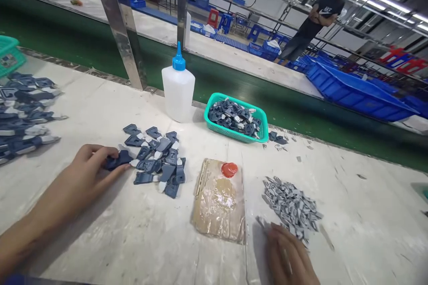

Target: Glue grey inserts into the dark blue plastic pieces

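My left hand (96, 164) is closed round a dark blue piece with a white tip (122, 160), just left of a loose pile of similar dark blue pieces (163, 156). At the lower right, the fingers of my right hand (289, 254) are pinched at a small grey piece (262, 222), partly hidden by the fingertips. Beyond that hand lies a heap of small grey pieces (290, 205). Between my hands rests a film-wrapped board (217, 218) bearing a red blob (229, 169) and a glossy yellowish patch (224, 193).
A white bottle with a blue nozzle (179, 91) stands behind the board. Beside it, a green basket (236, 136) holds more dark blue pieces. Another pile (23, 116) lies far left. Past the green belt (160, 62), a person (314, 20) stands near a large blue bin (357, 89).
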Available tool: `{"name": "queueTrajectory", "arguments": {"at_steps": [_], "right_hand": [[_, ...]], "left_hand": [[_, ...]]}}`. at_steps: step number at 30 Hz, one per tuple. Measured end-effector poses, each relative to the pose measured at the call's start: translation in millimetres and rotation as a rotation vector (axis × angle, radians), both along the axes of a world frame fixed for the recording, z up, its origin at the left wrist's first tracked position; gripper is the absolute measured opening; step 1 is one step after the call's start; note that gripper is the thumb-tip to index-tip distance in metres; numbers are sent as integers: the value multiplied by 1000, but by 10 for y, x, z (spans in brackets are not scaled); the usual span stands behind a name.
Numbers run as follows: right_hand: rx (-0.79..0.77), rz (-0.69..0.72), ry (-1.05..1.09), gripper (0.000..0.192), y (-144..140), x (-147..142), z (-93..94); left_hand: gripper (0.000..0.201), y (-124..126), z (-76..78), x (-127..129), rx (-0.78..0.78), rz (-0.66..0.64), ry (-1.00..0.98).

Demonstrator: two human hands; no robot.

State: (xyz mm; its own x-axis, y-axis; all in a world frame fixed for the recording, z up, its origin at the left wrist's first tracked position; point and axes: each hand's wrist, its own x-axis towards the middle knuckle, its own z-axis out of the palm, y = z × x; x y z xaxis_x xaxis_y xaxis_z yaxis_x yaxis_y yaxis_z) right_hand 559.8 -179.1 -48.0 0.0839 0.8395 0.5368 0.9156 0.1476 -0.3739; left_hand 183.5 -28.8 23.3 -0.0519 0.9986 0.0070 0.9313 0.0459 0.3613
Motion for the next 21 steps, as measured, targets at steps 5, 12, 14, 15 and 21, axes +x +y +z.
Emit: {"name": "queueTrajectory", "arguments": {"at_steps": [5, 12, 14, 15, 21], "right_hand": [[-61, -91, 55, 19, 89, 77, 118], [-53, 130, -202, 18, 212, 239, 136], [-22, 109, -197, 20, 252, 227, 166], [-7, 119, -204, 20, 271, 222, 186], [23, 426, -377, 23, 259, 299, 164]], "left_hand": [[32, -80, -14, -111, -17, 7, -21], [23, -261, -64, -237, 114, -71, -164], [16, -327, -45, -206, 148, -62, -274], [14, -355, -33, -182, 157, -37, -314], [16, -437, -8, -85, 81, 190, -633]]}}
